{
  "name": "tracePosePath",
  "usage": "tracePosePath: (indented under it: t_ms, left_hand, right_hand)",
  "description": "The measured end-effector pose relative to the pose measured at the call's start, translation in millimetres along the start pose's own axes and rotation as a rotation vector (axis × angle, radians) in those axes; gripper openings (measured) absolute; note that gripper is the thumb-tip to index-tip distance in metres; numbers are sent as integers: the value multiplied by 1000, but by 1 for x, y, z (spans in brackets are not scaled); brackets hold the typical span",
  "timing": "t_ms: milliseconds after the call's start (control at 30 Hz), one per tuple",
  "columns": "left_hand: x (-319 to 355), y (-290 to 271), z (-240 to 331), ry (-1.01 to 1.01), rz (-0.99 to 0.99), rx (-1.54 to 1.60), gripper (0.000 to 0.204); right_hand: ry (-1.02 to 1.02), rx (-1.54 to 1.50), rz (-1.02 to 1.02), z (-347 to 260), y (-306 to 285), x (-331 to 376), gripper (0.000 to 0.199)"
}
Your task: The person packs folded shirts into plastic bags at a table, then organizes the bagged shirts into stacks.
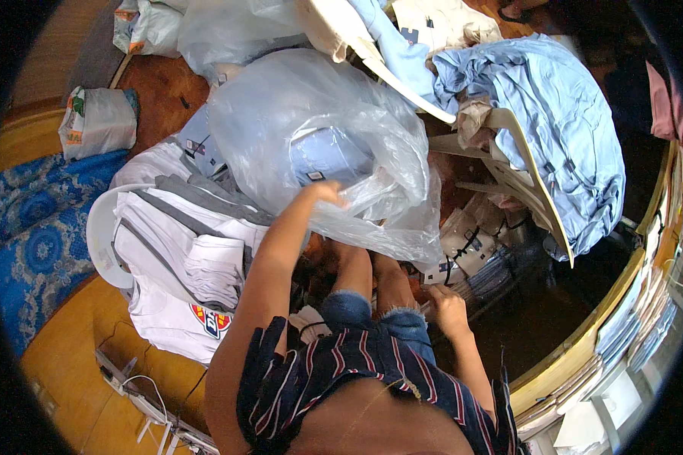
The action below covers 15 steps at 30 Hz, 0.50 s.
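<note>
A large clear plastic bag (281,114) stands in front of my legs, with a folded light blue garment (330,155) inside its mouth. My left hand (328,193) is closed on the near edge of this plastic bag. Low beside my right knee, my right hand (449,309) has its fingers curled together, next to clear-wrapped beige packets (467,246) with dark tags. Whatever its fingers pinch, if anything, is too small to name. White garments with grey trim (182,250) lie in a pile to the left, over a white plastic tub or chair edge (106,239).
Light blue shirts (561,136) drape over a beige plastic chair (535,171) at right. More blue and beige clothing lies at the far side. A blue patterned cloth (45,243) and a stuffed bag (99,125) are at left. Wooden shelving with folded clothes (637,326) curves along the right.
</note>
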<state>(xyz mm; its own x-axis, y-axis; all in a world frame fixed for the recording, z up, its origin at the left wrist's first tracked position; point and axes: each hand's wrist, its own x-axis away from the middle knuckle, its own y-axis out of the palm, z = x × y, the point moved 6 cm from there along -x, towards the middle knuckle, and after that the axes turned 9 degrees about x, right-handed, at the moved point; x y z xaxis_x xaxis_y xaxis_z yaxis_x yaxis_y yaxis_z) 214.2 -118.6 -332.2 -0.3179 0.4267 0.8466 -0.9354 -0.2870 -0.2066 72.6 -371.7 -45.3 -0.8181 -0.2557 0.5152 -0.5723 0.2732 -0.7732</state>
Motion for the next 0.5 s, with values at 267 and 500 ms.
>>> tracePosePath:
  t_ms: [267, 500]
  left_hand:
    - [12, -124, -31, -354, 855, -298, 55]
    - [17, -111, -8, 135, 838, -230, 58]
  right_hand:
    - [114, -33, -11, 21, 23, 8, 21]
    - [150, 10, -80, 20, 28, 17, 23]
